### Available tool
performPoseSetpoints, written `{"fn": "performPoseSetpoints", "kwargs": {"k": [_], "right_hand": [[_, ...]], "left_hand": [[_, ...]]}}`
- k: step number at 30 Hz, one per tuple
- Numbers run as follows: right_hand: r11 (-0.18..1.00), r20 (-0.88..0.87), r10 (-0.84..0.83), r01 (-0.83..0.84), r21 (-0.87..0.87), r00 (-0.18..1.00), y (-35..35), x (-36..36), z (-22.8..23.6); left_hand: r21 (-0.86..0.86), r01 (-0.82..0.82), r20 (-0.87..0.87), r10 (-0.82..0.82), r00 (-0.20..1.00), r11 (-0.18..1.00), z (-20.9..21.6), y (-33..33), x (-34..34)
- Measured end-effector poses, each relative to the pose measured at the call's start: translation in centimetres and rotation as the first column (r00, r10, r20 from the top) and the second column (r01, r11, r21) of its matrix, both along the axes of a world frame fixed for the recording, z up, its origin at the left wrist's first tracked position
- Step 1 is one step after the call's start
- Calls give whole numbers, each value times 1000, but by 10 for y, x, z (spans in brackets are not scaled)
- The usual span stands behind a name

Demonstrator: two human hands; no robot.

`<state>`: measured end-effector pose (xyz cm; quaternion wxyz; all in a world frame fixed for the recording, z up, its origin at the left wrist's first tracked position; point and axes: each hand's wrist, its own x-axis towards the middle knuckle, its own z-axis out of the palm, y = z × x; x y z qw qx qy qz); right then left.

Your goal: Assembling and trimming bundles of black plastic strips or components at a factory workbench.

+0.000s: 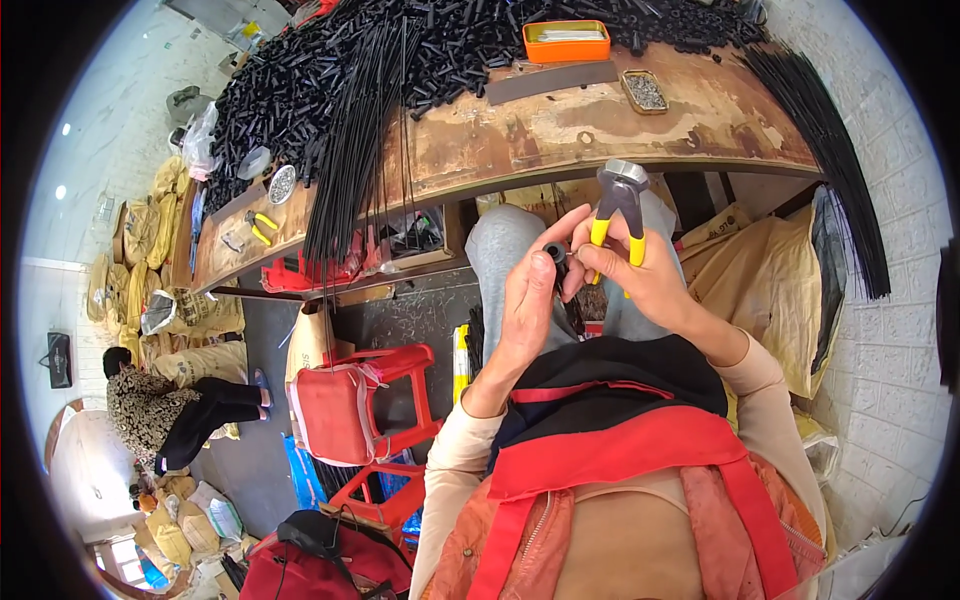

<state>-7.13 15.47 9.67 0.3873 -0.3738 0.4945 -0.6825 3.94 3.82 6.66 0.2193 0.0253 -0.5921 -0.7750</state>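
End-cutting pincers (pixel 622 192) with a dark metal head and yellow-and-black handles are in my right hand (pixel 655 285), jaws pointing away from me. The thumb and forefinger of that same hand pinch close to a short black tubular piece (pixel 556 252); whether something tiny is between them I cannot make out. My left hand (pixel 530 300) is closed round the black piece, its round hollow end facing up beside the thumb. Both hands are close together above my lap, just short of the bench edge.
The wooden bench (pixel 500 135) carries a heap of black tubular pieces (pixel 290 110), bundles of long black rods (pixel 360 150), an orange tin (pixel 567 42) and a dish of small metal bits (pixel 645 91). Other yellow-handled pliers (pixel 262 227) lie left. A red stool (pixel 400 400) stands beside me; a person (pixel 170 405) bends over sacks.
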Motion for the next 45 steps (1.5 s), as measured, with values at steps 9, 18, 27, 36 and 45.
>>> {"fn": "performPoseSetpoints", "kwargs": {"k": [9, 18, 27, 36, 45], "right_hand": [[999, 54, 47, -47, 3, 997, -1, -1, 12], [997, 14, 70, -70, -19, 997, -5, -5, 1], [995, 54, 99, -99, -9, 994, -7, -11, 1], [1000, -86, -28, 28, -6, 996, -8, -11, 7], [764, -410, 340, 6, 646, 847, 57, -30, 47]], "left_hand": [[3, -22, 10, 22, 1000, 1000, 4, 3, 0], [-11, -27, -17, 27, 999, 1000, 3, 0, 3], [-4, -90, 6, 90, 996, 996, 0, 0, -1], [-10, -32, 39, 33, 999, 999, 0, -4, -1], [-8, 24, -26, -24, 999, 1000, -1, -17, -7]]}}
